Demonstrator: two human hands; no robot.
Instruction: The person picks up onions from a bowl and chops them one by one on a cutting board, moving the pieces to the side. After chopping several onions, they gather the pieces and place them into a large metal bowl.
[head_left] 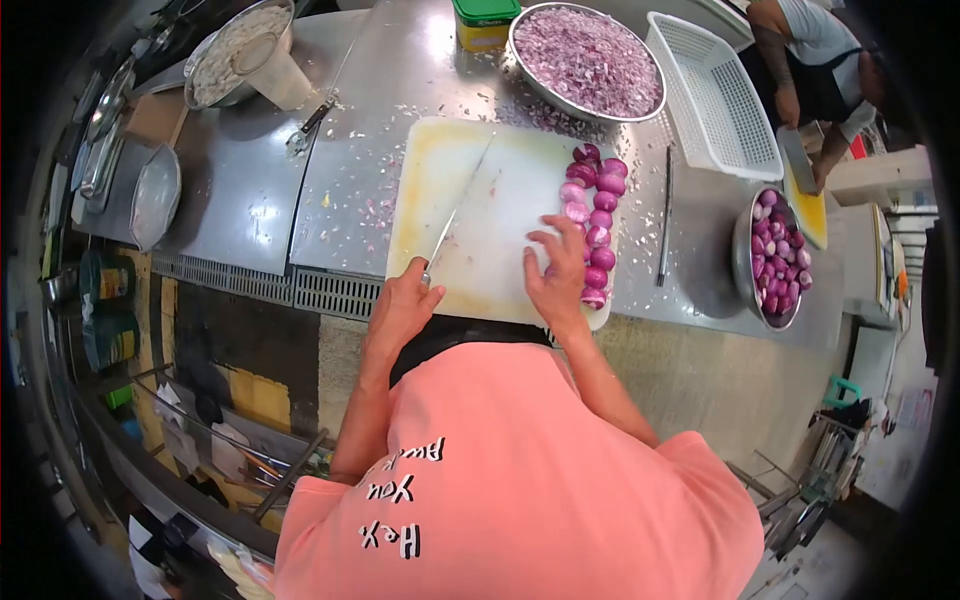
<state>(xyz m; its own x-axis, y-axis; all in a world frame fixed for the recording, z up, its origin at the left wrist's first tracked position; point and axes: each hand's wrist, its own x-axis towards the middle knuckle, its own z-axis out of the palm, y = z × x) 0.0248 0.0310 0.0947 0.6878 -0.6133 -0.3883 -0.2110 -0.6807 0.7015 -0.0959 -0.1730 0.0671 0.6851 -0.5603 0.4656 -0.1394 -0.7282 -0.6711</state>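
My left hand [402,308] is wrapped around the handle of a long knife [459,205], its blade pointing away from me over the white cutting board [490,290]. Beside the onions, my right hand [558,278] hovers over the board with fingers spread and slightly curled, nothing between them. Peeled red onions [601,219] line the board's right side in two rows. The fingers of my right hand come close to the left row. Yellowish stains and a few small onion bits mark the board's surface.
Behind the board stands a bowl of chopped red onion [588,62], next to a white plastic basket [715,95] and a green-lidded tub [485,22]. A bowl of whole onions [777,258] sits right. A co-worker [815,70] holds a cleaver [797,158] there. Scraps litter the steel table [350,210].
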